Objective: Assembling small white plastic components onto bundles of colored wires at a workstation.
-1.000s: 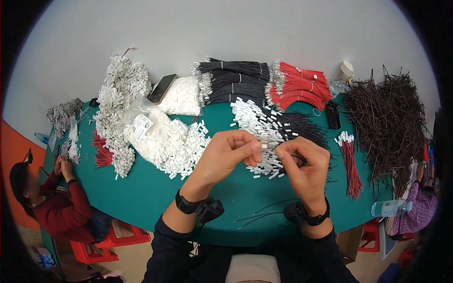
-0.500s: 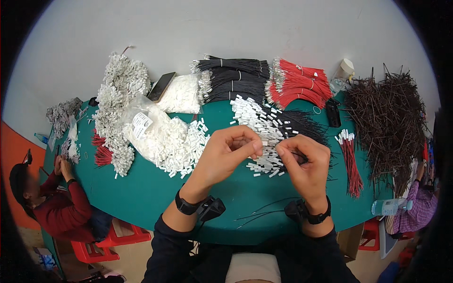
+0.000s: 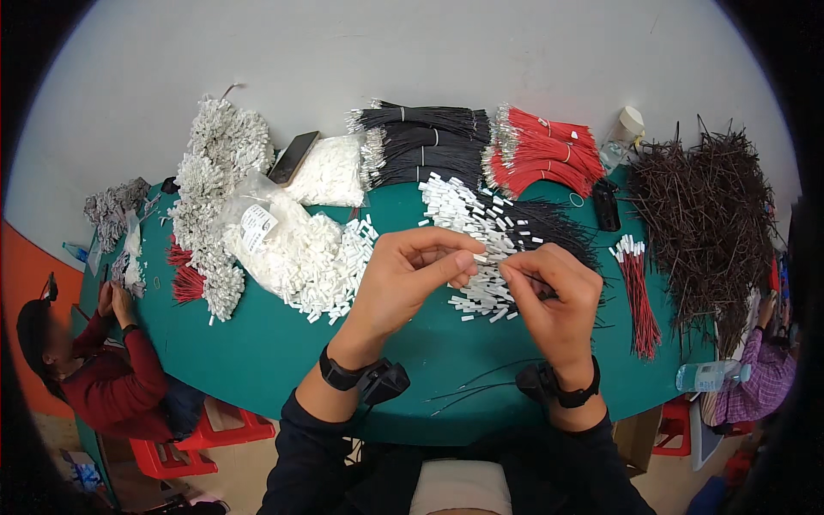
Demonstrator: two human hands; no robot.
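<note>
My left hand (image 3: 421, 275) is closed in a pinch, with a small white connector housing (image 3: 480, 257) at its fingertips, mostly hidden. Close by on the right, my right hand (image 3: 558, 287) is pinched too; a thin dark wire seems to run from its fingers under the palm. The two sets of fingertips are only a little apart. Beneath and beyond them lies a heap of black wires with white housings (image 3: 459, 206) on their ends. Loose white housings (image 3: 330, 270) spill from a clear plastic bag (image 3: 251, 202) left of my left hand.
Bundles of black wires (image 3: 438, 146) and red wires (image 3: 554, 154) lie along the back. Red wires with white ends (image 3: 637, 300) and a brown wire heap (image 3: 704, 223) are at right, near a plastic bottle (image 3: 711, 376). A few black wires (image 3: 476, 388) lie in front. People sit at both sides.
My left fingertips have moved slightly right, closer to my right ones, and the white housing between them shows less. The person at left has shifted their hands slightly.
</note>
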